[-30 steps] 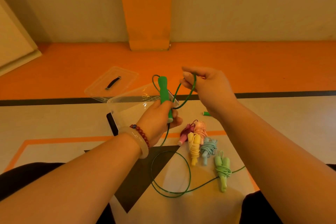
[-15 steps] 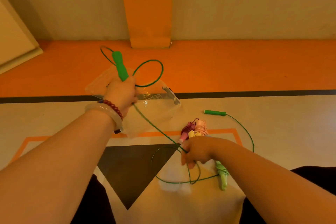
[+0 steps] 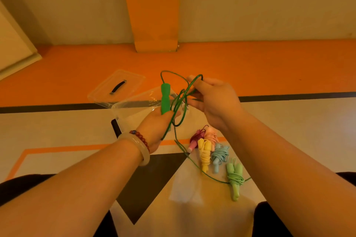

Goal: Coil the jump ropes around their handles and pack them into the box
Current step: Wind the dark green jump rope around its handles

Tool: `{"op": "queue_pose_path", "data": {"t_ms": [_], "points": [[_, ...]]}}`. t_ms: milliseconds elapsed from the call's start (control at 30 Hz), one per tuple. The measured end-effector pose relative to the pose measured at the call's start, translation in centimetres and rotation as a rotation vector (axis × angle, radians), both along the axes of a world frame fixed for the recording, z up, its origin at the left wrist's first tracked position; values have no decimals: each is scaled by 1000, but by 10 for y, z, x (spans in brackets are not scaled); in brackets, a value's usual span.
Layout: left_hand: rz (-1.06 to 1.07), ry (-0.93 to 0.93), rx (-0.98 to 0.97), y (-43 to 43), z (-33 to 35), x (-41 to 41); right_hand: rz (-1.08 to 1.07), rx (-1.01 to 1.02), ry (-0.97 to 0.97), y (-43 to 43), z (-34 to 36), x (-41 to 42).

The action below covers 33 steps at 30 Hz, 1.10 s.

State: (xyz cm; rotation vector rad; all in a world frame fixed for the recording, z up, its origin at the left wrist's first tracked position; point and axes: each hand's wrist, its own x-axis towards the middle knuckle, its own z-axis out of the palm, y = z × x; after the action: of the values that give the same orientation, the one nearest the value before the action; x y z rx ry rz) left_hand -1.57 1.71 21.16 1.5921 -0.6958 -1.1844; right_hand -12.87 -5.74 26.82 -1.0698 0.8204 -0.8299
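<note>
My left hand point(image 3: 156, 129) grips a dark green jump-rope handle point(image 3: 165, 100) upright over the clear plastic box point(image 3: 134, 109). My right hand point(image 3: 213, 98) pinches the green rope point(image 3: 189, 87) beside the handle's top, with loops hanging between both hands. The rest of the rope trails down across the floor toward my right knee; its other handle is hidden. Several coiled ropes lie on the floor under my right forearm: dark pink point(image 3: 195, 140), pale pink point(image 3: 211, 134), yellow point(image 3: 204, 155), blue point(image 3: 218, 157) and light green point(image 3: 234, 177).
The box's clear lid point(image 3: 107, 92) with a black handle lies on the orange floor behind and left of the box. A black object point(image 3: 116, 128) peeks out at the box's near left corner. My knees frame the bottom edge. The wall and an orange pillar stand beyond.
My left hand brought the handle back from the upper left to centre. My right hand rose from the floor, carrying rope up beside the handle, adding loops. The rope on the floor has shortened.
</note>
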Motion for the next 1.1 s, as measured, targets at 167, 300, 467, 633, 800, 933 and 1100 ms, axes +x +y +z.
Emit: {"op": "queue_pose_path", "data": {"t_ms": [167, 300, 467, 633, 800, 933, 1100], "points": [[-68, 222, -69, -3, 12, -14, -132, -31, -98, -10, 6, -4], [80, 379, -98, -10, 18, -8, -136, -122, 15, -27, -13, -24], [325, 509, -184, -14, 29, 8, 494, -6, 553, 16, -88, -18], [567, 125, -179, -12, 29, 51, 1067, -81, 896, 41, -104, -17], [487, -423, 77, -8, 9, 104, 786, -373, 1308, 4, -103, -26], [274, -279, 268, -5, 3, 84, 161, -191, 724, -5, -68, -18], [124, 3, -1, 1, 8, 25, 81, -198, 131, 16, -3, -3]]}}
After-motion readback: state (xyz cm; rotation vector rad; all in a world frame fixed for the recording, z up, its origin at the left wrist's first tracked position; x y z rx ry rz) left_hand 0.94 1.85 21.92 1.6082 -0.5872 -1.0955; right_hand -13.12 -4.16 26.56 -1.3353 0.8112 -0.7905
